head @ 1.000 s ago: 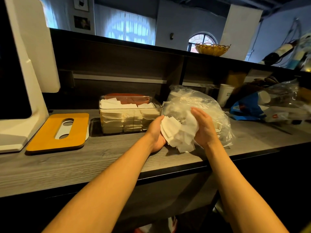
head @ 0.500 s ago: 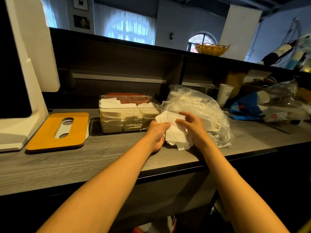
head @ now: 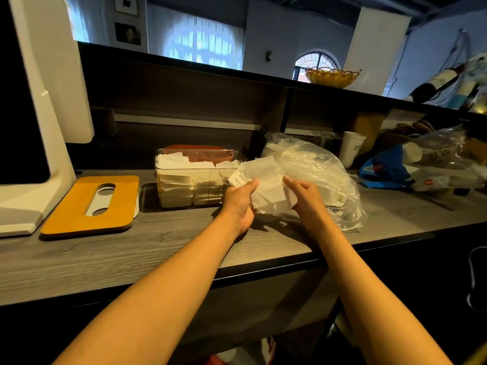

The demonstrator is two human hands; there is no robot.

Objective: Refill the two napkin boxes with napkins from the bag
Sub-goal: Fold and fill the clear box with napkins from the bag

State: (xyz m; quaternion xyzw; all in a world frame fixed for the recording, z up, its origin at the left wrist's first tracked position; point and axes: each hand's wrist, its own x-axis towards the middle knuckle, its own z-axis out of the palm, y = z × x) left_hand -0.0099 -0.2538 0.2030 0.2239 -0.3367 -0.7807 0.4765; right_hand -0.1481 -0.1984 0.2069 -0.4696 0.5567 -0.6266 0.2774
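Centre of frame: left hand (head: 241, 204) and right hand (head: 305, 198) are both gripping a fanned stack of white napkins (head: 263, 180), thumbs curled over its near face. Stack is sitting between the clear napkin box (head: 189, 185) at left and the plastic bag (head: 321, 175) at right. Paper cup (head: 351, 148) lettering is too small to read.

Beside the clear, glossy plastic box (head: 195, 180) of matt white paper napkins (head: 266, 185) lies a crinkled, shiny transparent plastic bag (head: 324, 177). Left of the box rests a smooth orange wooden lid (head: 89, 206). All sit on a grey, matt wood-grain counter (head: 163, 248).
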